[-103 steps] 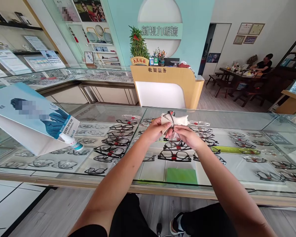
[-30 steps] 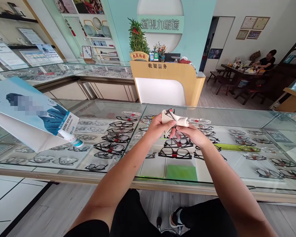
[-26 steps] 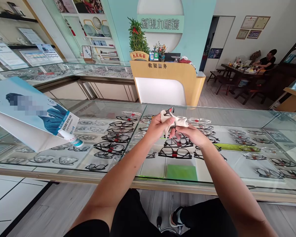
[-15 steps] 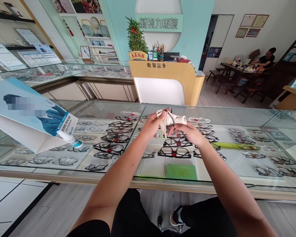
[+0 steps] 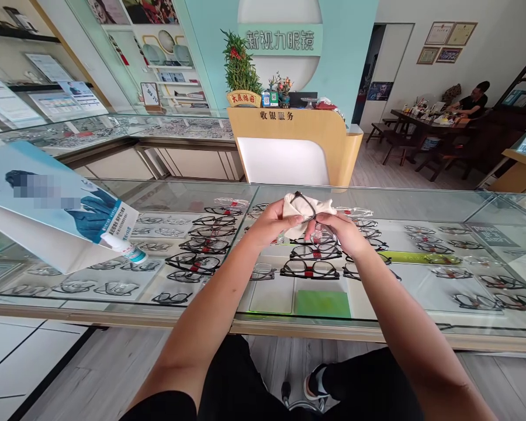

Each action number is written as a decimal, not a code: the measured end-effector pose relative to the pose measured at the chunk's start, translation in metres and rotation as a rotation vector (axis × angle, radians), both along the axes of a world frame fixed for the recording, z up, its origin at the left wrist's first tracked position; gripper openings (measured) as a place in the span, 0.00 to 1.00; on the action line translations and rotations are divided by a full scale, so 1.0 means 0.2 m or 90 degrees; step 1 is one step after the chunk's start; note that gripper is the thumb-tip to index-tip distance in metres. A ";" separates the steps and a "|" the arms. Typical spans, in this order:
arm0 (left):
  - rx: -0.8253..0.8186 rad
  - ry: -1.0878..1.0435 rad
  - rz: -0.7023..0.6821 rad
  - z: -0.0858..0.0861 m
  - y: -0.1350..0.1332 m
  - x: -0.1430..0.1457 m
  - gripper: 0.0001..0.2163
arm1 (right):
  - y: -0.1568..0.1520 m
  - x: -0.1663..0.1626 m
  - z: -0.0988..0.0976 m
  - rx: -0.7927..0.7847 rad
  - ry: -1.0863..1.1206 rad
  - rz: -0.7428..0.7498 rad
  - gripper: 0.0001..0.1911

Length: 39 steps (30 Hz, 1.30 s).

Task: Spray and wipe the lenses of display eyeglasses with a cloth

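Observation:
Above the glass counter, a pair of dark-framed eyeglasses lies against a crumpled cream cloth. My left hand is closed on the cloth's left side, its thumb pointing in toward the frame. From the right, my right hand pinches the lower end of the eyeglasses together with some cloth. Folds and fingers hide part of the frame and most of the lenses. Under the glass below my hands, rows of eyeglasses rest on display.
A folded blue-and-white poster stand is on the counter at left, beside a small white-and-teal bottle. The glass countertop spans the view. Beyond it stands a wooden cashier desk. A person sits at a far table.
My left thumb has slid down from the frame's upper part. The cloth is now spread wider behind the eyeglasses, and my right fingers have shifted slightly up and right.

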<state>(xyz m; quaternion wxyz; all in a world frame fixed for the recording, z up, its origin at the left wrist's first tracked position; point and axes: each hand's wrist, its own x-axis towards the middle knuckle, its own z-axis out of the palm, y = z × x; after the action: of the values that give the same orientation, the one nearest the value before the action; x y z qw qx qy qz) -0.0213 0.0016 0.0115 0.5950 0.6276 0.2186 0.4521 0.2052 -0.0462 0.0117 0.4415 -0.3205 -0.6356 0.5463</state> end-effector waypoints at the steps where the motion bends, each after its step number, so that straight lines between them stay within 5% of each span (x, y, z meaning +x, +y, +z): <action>1: 0.017 -0.005 -0.009 0.01 -0.02 0.02 0.25 | 0.00 0.00 0.00 0.002 -0.002 -0.002 0.23; 6: 0.044 -0.020 -0.052 0.04 -0.09 0.08 0.25 | 0.00 -0.02 -0.02 0.024 -0.012 0.012 0.22; 21: 0.004 -0.061 0.179 0.00 -0.06 0.10 0.32 | -0.03 -0.02 0.03 0.033 -0.083 0.004 0.22; 28: -0.039 -0.021 -0.011 -0.01 0.01 -0.01 0.27 | -0.03 0.03 0.05 0.049 -0.059 -0.027 0.22; 39: 0.047 -0.047 -0.098 0.04 -0.05 0.06 0.23 | 0.00 0.01 0.00 0.022 -0.015 -0.010 0.22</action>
<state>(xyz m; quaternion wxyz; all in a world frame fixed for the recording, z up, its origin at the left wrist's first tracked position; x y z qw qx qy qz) -0.0091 -0.0086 0.0187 0.6119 0.6471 0.1310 0.4356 0.2074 -0.0465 0.0126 0.4437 -0.3245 -0.6475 0.5277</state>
